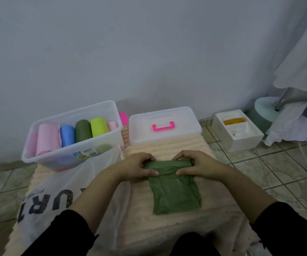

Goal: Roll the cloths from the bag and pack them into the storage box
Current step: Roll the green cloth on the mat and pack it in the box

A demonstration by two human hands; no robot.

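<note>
Both hands, left hand (139,166) and right hand (195,166), gripping half-rolled, wrinkled green cloth (175,193).

Two bare forearms, black sleeves, dark lap.

Left hand (137,166) and right hand (196,165) bare: no gloves, rings, watch or bracelets visible. Forearms uncovered from wrist to near the elbow. Left sleeve (56,235) black, plain, cuff pushed up high, edge slightly bunched and uneven. Right sleeve (289,230) same black fabric, same height, no print, buttons or seams discernible. Dark garment (195,244) at bottom centre of view, black like the sleeves; cut and type not discernible. Fingernails short, unpainted as far as visible.
</note>
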